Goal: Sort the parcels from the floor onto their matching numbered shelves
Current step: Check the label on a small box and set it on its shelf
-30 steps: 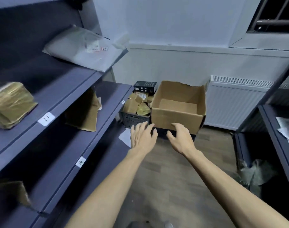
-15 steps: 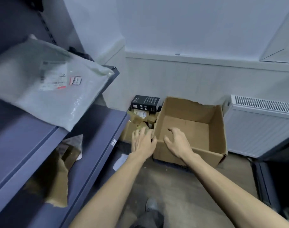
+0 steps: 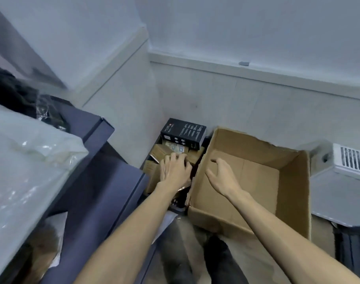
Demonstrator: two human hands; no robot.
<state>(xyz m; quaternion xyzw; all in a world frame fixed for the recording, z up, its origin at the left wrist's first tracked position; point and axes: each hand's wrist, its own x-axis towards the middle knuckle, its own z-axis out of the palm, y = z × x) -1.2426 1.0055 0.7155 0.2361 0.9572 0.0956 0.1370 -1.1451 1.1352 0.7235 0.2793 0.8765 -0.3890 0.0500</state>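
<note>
At far left, a grey bag (image 3: 25,160) lies on the upper shelf (image 3: 97,128), reaching its front edge, so at least one parcel looks already placed; no shelf number shows. Lower, by the shelf's end, brown parcels (image 3: 164,153) sit piled in a crate in the floor's corner, a black box (image 3: 183,133) on top at the back. The left hand (image 3: 174,172) rests on this pile, fingers curled over a parcel, though a firm grip cannot be told. Right of it, the right hand (image 3: 222,177) hangs relaxed and holding nothing inside the carton (image 3: 293,191). Most sorting seems left.
</note>
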